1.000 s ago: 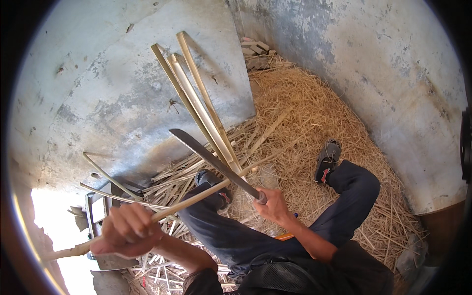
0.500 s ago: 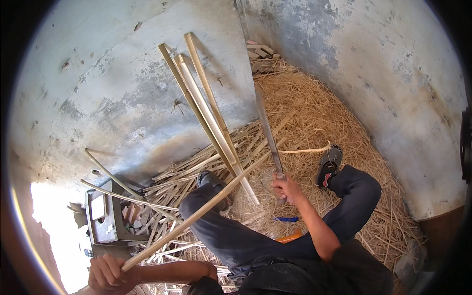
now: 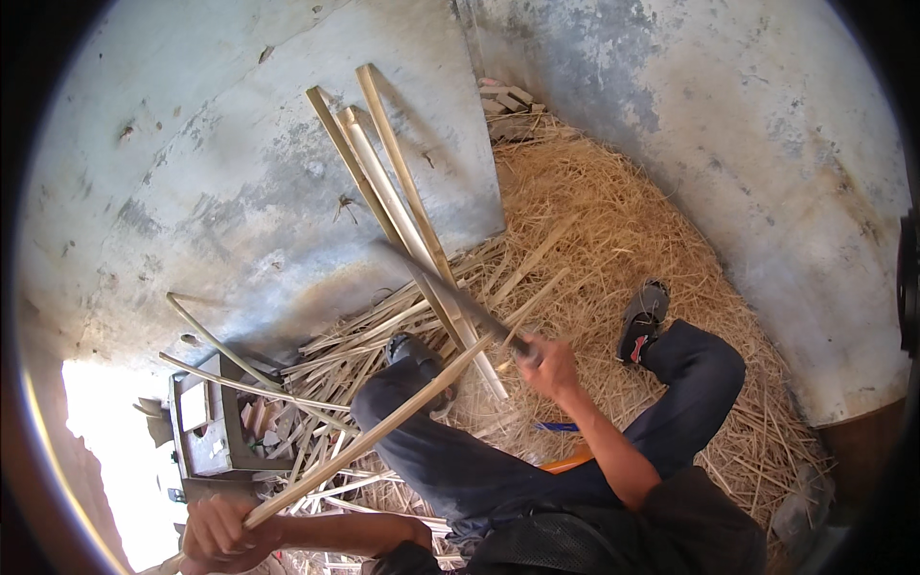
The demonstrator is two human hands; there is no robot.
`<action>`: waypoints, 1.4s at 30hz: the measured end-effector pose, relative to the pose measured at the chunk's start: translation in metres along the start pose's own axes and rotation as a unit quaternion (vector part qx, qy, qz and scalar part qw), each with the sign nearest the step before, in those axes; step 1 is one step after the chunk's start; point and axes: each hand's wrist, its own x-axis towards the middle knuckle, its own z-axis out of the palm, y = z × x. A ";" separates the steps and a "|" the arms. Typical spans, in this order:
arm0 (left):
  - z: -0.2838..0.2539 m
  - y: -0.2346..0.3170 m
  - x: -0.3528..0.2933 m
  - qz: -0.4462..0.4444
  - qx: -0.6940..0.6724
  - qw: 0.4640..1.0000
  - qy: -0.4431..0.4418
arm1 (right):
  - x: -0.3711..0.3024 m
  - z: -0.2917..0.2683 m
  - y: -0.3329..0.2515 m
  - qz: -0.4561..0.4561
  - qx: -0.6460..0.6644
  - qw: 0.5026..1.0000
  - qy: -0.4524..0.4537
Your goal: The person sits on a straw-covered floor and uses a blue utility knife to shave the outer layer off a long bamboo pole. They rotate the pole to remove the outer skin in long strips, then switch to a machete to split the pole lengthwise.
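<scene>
My left hand [image 3: 222, 534], at the lower left, is closed round the near end of a long split bamboo strip [image 3: 383, 426]. The strip slants up and away over my bent left leg. My right hand [image 3: 554, 368] grips the handle of a long-bladed knife [image 3: 458, 295], whose blade is smeared by motion and points to the far left. Near the handle, the knife crosses the far part of the strip; whether they touch I cannot tell. Behind the blade, several bamboo lengths [image 3: 398, 158] lean on the wall.
Pale shavings [image 3: 613, 216] cover the floor, with split strips [image 3: 350, 345] heaped along the left wall [image 3: 240, 192]. An open box [image 3: 206, 446] with rubble beside it stands at the left. Between my legs lie a blue object [image 3: 558, 426] and an orange one [image 3: 567, 461].
The knife has swung left, from pointing away to lying across the bamboo strip. My right hand has turned with it. The strip and my left hand have shifted slightly.
</scene>
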 end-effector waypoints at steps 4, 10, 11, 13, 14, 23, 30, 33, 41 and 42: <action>-0.020 -0.023 -0.002 0.056 0.046 0.997 0.008 | 0.022 -0.004 0.077 0.182 -0.061 0.981 0.006; -0.020 -0.031 -0.005 0.087 0.070 0.994 0.004 | 0.013 0.030 0.113 0.236 0.161 0.949 -0.134; -0.019 -0.032 -0.002 0.097 0.075 0.992 -0.001 | 0.012 0.033 0.112 0.304 0.251 0.897 -0.201; -0.020 -0.033 0.005 0.127 0.094 0.987 -0.022 | 0.004 0.041 0.108 0.339 0.349 0.856 -0.174; -0.022 -0.035 0.010 0.151 0.112 0.981 -0.049 | 0.001 0.044 0.102 0.355 0.395 0.832 -0.161; 0.003 -0.032 -0.007 0.136 0.063 0.987 0.065 | -0.015 0.040 0.034 -0.023 0.017 0.997 -0.070; -0.029 -0.058 -0.002 0.143 0.026 0.989 0.030 | 0.007 0.032 0.116 0.185 -0.013 0.983 0.008; -0.024 -0.056 -0.004 0.210 0.075 0.975 0.016 | 0.002 0.045 0.131 0.092 0.034 0.995 0.003; -0.025 -0.098 -0.036 0.145 0.076 0.986 -0.009 | -0.016 0.067 0.102 0.232 0.117 0.965 -0.028; -0.020 -0.082 -0.025 0.178 0.077 0.981 0.009 | -0.016 0.063 0.099 0.200 0.072 0.977 -0.028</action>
